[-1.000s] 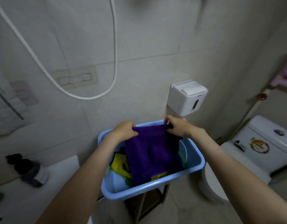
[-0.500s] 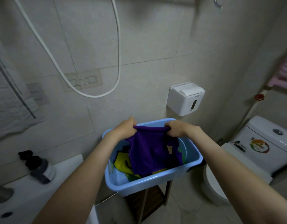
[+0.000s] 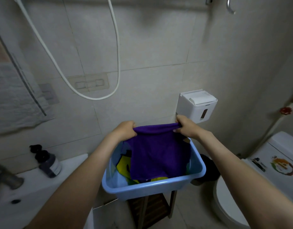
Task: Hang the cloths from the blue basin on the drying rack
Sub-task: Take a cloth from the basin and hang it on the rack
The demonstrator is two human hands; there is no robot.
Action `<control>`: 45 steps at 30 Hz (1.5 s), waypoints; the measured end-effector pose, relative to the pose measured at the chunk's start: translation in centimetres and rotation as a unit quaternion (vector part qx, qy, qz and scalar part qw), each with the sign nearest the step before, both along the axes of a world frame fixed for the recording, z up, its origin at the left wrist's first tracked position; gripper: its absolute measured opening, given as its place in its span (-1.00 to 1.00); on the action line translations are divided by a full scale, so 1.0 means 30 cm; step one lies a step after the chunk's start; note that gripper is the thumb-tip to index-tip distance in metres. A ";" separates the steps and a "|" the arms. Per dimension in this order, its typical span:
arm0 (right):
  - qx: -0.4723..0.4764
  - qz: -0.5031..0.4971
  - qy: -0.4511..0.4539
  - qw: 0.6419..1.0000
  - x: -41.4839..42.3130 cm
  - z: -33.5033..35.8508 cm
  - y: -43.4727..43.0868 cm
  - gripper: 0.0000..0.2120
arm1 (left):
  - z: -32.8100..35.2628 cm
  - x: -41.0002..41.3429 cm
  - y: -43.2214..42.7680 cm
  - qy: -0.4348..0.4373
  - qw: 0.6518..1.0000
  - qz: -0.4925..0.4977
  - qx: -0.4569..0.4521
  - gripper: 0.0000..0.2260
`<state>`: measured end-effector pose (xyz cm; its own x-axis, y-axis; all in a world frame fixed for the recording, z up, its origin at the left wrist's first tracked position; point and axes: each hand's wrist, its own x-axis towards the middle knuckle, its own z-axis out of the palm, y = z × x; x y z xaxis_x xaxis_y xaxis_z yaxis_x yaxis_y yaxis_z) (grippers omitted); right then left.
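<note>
1. Head view, holdings: left hand (image 3: 126, 129) curled round one top corner of the purple cloth (image 3: 157, 156); right hand (image 3: 186, 126) pinching the other corner; cloth stretched between them, its lower part hanging inside the blue basin (image 3: 152, 187) over a yellow cloth (image 3: 122, 167).
2. Head view, hazards: I judge the hem could drag the yellow cloth out, or snag the rim and tip the basin off its wooden stool (image 3: 152, 210); a slipped corner would drop the cloth to the floor.
3. Head view, clearance: paper dispenser (image 3: 197, 104) just beside the right hand; shower hose (image 3: 116, 47) well above; toilet (image 3: 228, 204) to the right; I see no drying rack.
</note>
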<state>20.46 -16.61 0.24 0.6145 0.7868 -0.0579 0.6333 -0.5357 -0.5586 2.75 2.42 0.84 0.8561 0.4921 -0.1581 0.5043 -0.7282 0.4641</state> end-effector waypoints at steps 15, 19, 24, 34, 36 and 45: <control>0.070 -0.149 -0.048 0.985 0.014 0.062 -0.054 -0.83 | 0.101 0.018 -0.034 -0.053 0.990 0.011 -0.131 -0.79; 0.215 -0.261 0.002 0.941 -0.033 0.089 -0.103 -0.92 | 0.126 0.027 -0.034 -0.133 0.986 -0.001 -0.103 -0.80; 0.365 -0.346 0.041 0.863 -0.133 0.119 -0.184 -0.91 | 0.160 0.041 -0.070 -0.209 0.977 -0.014 -0.036 -0.71; 0.527 -0.396 -0.011 0.752 -0.303 0.220 -0.444 -0.86 | 0.271 0.077 -0.341 -0.396 0.912 -0.082 -0.076 -0.81; 0.533 -0.414 -0.058 0.736 -0.353 0.239 -0.523 -0.85 | 0.282 0.081 -0.429 -0.413 0.901 -0.115 -0.070 -0.81; 0.533 -0.507 -0.172 0.656 -0.625 0.258 -0.896 -0.80 | 0.295 0.032 -0.820 -0.406 0.871 -0.222 -0.163 -0.83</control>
<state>1.70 -43.51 7.99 0.6861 -0.5540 0.4715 0.4403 -0.1997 -0.8753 3.72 -22.18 9.70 0.8453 0.1252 0.5194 -0.3857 -0.5298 0.7553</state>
